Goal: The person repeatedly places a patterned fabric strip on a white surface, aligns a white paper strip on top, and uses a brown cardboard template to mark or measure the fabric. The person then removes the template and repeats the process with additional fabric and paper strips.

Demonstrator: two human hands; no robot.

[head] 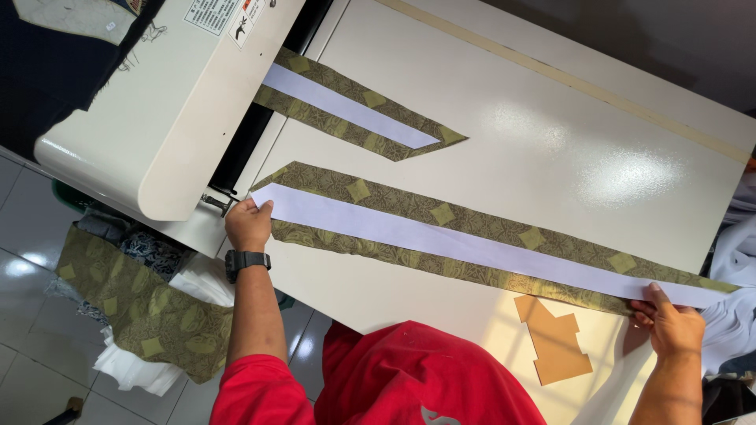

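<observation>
— Where's the strip (472,240)?
— Flat across the table (551,149), its left tip at the machine (157,102).
— And the hands?
— Left hand (249,224) pins that tip; right hand (669,324) pinches the right end. A second strip (354,110) lies beyond.

Two long olive patterned fabric strips lie on the cream table (551,149): the near strip (472,224) and the far strip (354,86) beside the fusing machine (150,118). Each carries one white interlining band, two in all. One brown cardboard template (555,340) sits at the table's near edge. Two hands, one black wristwatch (246,260).
</observation>
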